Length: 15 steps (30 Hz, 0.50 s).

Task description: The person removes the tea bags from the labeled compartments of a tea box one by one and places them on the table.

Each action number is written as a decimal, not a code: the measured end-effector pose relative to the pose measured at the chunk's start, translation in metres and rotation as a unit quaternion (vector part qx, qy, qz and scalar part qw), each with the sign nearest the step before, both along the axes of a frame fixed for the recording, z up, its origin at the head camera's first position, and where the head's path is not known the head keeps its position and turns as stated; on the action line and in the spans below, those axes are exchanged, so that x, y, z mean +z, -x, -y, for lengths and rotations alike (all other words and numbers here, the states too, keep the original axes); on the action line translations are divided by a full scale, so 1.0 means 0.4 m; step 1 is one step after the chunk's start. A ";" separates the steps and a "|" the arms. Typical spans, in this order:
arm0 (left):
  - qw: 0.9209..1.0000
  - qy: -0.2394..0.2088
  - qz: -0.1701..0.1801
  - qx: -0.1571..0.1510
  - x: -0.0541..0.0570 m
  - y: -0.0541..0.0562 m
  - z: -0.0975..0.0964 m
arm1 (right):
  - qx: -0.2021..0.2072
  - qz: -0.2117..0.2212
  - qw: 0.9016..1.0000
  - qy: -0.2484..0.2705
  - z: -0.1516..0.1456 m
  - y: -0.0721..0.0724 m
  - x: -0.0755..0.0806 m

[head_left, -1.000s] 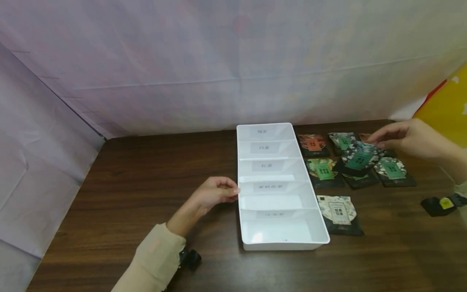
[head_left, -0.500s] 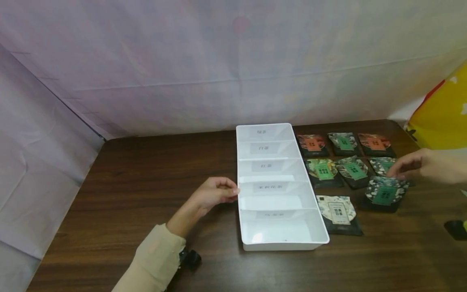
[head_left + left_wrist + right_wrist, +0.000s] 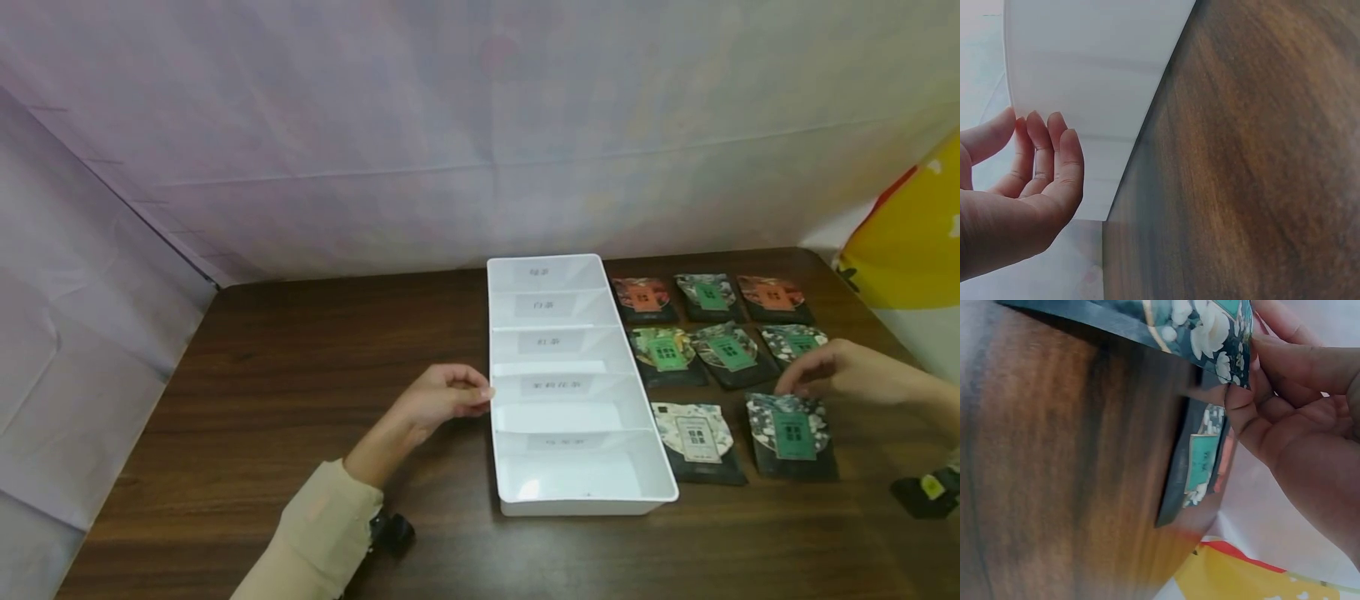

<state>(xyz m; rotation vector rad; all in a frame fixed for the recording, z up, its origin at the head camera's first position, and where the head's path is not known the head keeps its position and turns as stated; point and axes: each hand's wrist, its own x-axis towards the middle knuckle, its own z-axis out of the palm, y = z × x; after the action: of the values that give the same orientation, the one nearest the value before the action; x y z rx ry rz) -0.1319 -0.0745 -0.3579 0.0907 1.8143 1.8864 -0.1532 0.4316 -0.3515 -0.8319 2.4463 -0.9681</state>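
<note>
My left hand [image 3: 441, 395] pinches the left rim of a long white divided tray [image 3: 585, 507] between thumb and fingertips. Printed paper labels mark the tray's compartments, which hold no packets. At the right, my right hand [image 3: 847, 377] grips the top edge of a dark tea packet [image 3: 795, 437] with white flowers and a green label. In the right wrist view, thumb and fingers pinch that packet's [image 3: 1207, 331] edge. Just left of it lies a cream-topped tea packet [image 3: 699, 442], label up.
Behind the held packet, several more tea packets lie in two rows: a green-labelled one [image 3: 733, 354], a yellow-green one [image 3: 667, 356] and orange ones [image 3: 772, 296] among them. A white cloth [image 3: 337, 217] hangs along the table's [image 3: 285, 417] back edge. Yellow cloth [image 3: 907, 250] hangs at the right.
My right hand has carried the green-labelled tea packet from above the back rows toward the front right, beside the cream-topped packet. My left hand has stayed at the tray's rim.
</note>
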 end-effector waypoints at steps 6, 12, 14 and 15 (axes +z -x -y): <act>1.000 -0.005 -0.002 0.000 -0.003 0.001 0.001 | -0.027 -0.013 0.999 -0.021 0.010 -0.008 -0.009; 1.000 -0.007 -0.007 0.002 -0.004 0.000 0.000 | -0.046 -0.025 0.998 -0.026 0.019 -0.009 -0.008; 1.000 -0.008 -0.007 0.003 -0.004 -0.001 0.000 | -0.059 -0.033 0.997 -0.035 0.026 -0.010 -0.005; 1.000 -0.008 -0.007 0.004 -0.003 -0.001 0.000 | -0.069 -0.036 0.996 -0.041 0.030 -0.011 -0.004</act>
<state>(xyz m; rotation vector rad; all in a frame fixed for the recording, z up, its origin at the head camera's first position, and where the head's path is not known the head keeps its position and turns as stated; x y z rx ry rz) -0.1315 -0.0743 -0.3591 0.1028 1.8116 1.9109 -0.1488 0.4196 -0.3529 -0.6884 2.6149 -0.8915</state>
